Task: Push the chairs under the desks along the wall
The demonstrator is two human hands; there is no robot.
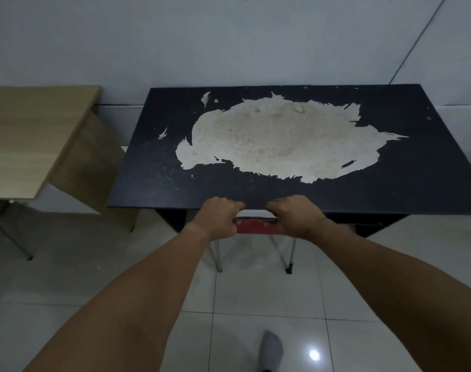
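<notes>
A black desk with a large worn pale patch on its top stands against the wall. A red chair with thin metal legs sits mostly under the desk's front edge; only its backrest top and two rear legs show. My left hand grips the left end of the backrest. My right hand grips the right end. Both arms are stretched forward.
A light wooden desk stands to the left, also against the wall, with a thin metal leg showing under it. The floor is pale glossy tile. My foot in a grey sock is at the bottom centre.
</notes>
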